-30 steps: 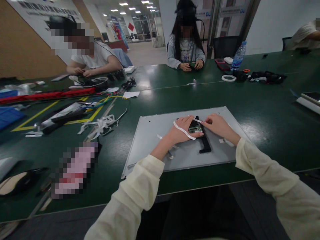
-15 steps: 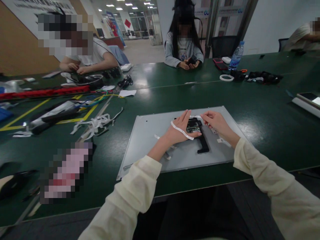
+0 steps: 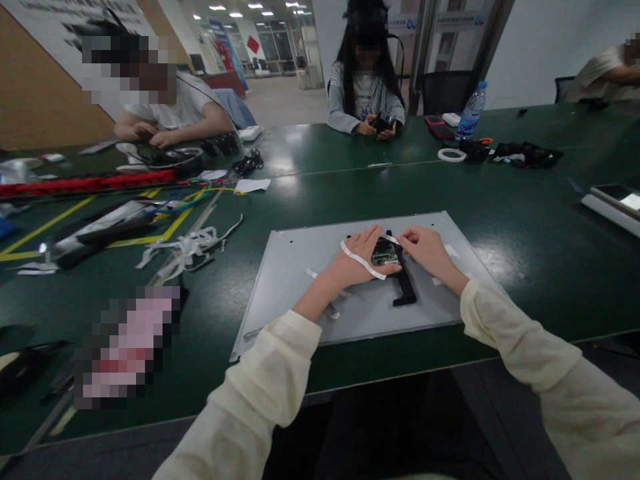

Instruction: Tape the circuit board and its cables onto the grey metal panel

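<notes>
My left hand (image 3: 356,259) lies flat with fingers outstretched over part of a black device frame (image 3: 405,287), its thumb pointing right. A white strip (image 3: 367,265) runs across the back of this hand. Between my hands an exposed circuit board (image 3: 384,253) shows inside the frame; the part under my left palm is hidden. With fingertips pinched together, my right hand (image 3: 431,248) holds the end of a narrow white tape strip (image 3: 390,238) at the frame's upper edge. Beneath everything is a light grey panel (image 3: 285,287).
Loose white strips (image 3: 193,247) lie left of the panel, near a pixelated pink item (image 3: 133,340). At the back right stand a water bottle (image 3: 471,112) and a white tape roll (image 3: 451,155). Several other people sit around the green table (image 3: 320,177).
My right hand has moved slightly left and down, bringing the tape strip lower over the frame's top. My left hand stays nearly in place.
</notes>
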Motion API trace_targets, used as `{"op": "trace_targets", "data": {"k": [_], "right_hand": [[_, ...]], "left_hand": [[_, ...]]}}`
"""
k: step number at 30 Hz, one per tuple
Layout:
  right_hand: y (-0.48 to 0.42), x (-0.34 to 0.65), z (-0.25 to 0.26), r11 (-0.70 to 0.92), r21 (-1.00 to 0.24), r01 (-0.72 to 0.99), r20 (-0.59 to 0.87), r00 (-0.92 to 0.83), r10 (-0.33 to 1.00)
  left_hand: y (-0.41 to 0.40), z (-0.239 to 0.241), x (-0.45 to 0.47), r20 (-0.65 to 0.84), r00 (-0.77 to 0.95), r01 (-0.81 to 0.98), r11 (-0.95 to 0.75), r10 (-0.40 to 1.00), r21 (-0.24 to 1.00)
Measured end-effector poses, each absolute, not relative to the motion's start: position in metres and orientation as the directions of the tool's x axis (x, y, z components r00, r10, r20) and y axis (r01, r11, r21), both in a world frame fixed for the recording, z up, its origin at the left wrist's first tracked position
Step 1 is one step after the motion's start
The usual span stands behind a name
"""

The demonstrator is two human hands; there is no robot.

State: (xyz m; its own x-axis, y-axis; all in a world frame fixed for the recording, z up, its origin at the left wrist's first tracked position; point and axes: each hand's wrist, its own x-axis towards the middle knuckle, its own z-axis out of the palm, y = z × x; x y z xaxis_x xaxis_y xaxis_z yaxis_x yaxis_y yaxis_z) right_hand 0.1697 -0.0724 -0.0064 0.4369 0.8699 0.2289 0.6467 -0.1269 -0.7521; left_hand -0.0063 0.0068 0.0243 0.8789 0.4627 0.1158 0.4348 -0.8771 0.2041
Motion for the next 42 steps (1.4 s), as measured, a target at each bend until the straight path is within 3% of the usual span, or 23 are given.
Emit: {"op": "trace_targets", "data": {"k": [6, 16, 25, 36, 42], "right_hand": [[-0.076, 0.168, -0.001, -0.150, -0.623, 0.768, 0.265, 0.388, 0.882], [-0.091, 0.169, 0.005, -0.040, -0.688, 0.724, 0.258, 0.296, 0.920], [-0.102, 0.174, 0.009, 0.135, -0.490, 0.861, 0.403, 0.087, 0.911], [-0.111, 0.182, 0.007, 0.272, -0.331, 0.903, 0.419, -0.117, 0.900], [-0.113, 0.185, 0.003, 0.323, -0.113, 0.940, 0.344, -0.268, 0.900]], "left_hand": [[0.010, 0.021, -0.005, 0.142, 0.895, 0.402, -0.903, 0.422, 0.149], [0.009, 0.025, -0.005, 0.147, 0.898, 0.398, -0.907, 0.416, 0.134], [0.009, 0.022, -0.005, 0.181, 0.894, 0.396, -0.912, 0.410, 0.108], [0.011, 0.018, -0.005, 0.174, 0.889, 0.405, -0.905, 0.423, 0.131], [0.012, 0.018, -0.006, 0.176, 0.892, 0.402, -0.908, 0.417, 0.117]]}}
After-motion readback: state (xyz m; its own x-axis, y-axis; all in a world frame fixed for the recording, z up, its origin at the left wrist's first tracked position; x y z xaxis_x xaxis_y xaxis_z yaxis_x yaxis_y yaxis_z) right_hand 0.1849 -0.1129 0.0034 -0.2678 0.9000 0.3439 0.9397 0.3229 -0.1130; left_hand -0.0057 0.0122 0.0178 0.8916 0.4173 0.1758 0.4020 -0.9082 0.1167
